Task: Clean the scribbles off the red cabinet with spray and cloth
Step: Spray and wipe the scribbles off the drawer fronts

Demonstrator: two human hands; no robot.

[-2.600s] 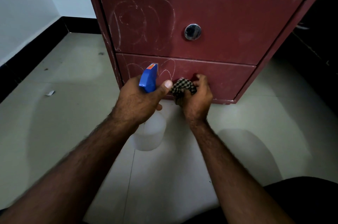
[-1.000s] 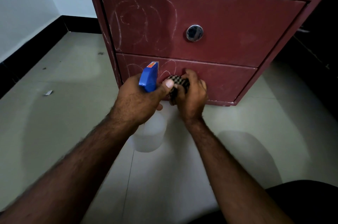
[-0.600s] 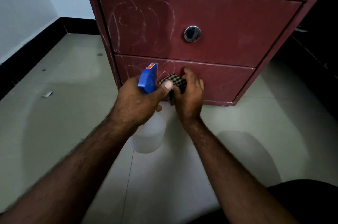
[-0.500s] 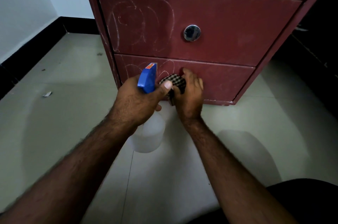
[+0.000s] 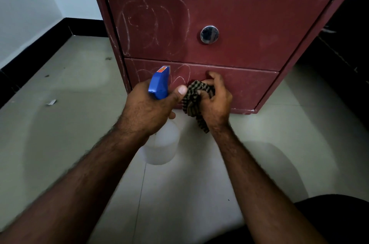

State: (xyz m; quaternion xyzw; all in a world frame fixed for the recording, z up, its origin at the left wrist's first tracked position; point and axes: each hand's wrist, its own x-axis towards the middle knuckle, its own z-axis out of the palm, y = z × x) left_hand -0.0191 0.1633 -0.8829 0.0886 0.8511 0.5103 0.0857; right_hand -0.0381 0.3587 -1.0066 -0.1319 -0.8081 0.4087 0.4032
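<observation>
1. Pale floor tiles point(image 5: 75, 92) carry the red cabinet point(image 5: 259, 24) at 12 o'clock; scribbles point(image 5: 151, 24) cover its front's 9 o'clock side.
2. At the lower drawer point(image 5: 249, 88) the right hand point(image 5: 216, 104) clenches the checked cloth point(image 5: 194, 97); bunched, it may smear marks.
3. At the cloth's 9 o'clock the left hand point(image 5: 147, 113) grips the spray bottle point(image 5: 159, 84); a squeeze could miss.

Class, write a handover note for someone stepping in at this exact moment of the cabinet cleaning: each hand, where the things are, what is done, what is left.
Left hand grips the spray bottle, nozzle towards the lower drawer.
Right hand holds the bunched cloth at that drawer's front, beside the bottle.
Done: no cleaned patch can be told for sure; the right halves of both drawers show no marks.
Left: scribbles on the left half of the upper drawer, and loops on the lower drawer by the bottle's head.
</observation>
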